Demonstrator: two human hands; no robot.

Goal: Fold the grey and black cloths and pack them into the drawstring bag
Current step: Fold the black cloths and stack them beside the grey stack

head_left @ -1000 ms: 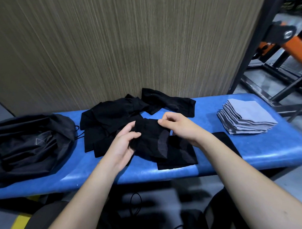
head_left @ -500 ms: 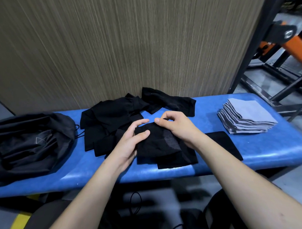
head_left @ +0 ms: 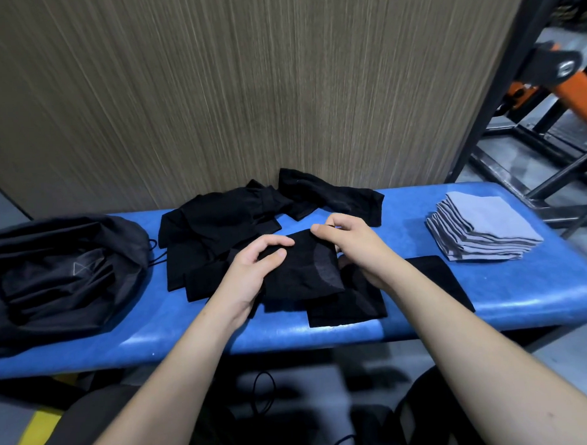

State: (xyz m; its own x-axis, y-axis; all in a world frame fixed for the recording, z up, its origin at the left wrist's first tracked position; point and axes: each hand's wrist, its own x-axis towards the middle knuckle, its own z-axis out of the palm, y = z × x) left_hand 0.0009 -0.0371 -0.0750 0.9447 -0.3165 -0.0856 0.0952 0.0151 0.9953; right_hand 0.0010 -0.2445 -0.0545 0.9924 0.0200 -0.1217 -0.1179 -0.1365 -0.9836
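Observation:
A half-folded black cloth (head_left: pixel 300 272) lies mid-bench on top of a flat folded black cloth (head_left: pixel 348 307). My left hand (head_left: pixel 250 273) grips its left edge, thumb on top. My right hand (head_left: pixel 349 243) pinches its far right corner. Another folded black cloth (head_left: pixel 444 280) lies partly under my right forearm. A heap of loose black cloths (head_left: pixel 225 224) sits behind my hands. A stack of folded grey cloths (head_left: pixel 485 229) rests at the right. The black drawstring bag (head_left: pixel 54 274) slumps at the bench's left end.
The blue padded bench (head_left: pixel 189 332) runs left to right, its front edge close to me. A wood-grain panel (head_left: pixel 247 90) stands right behind it. A black and orange metal frame (head_left: pixel 548 113) rises at the right. Dark cords lie on the floor below.
My hands have brought the black cloth's left part over to the right, so it lies flatter and narrower. Both hands shifted slightly toward each other.

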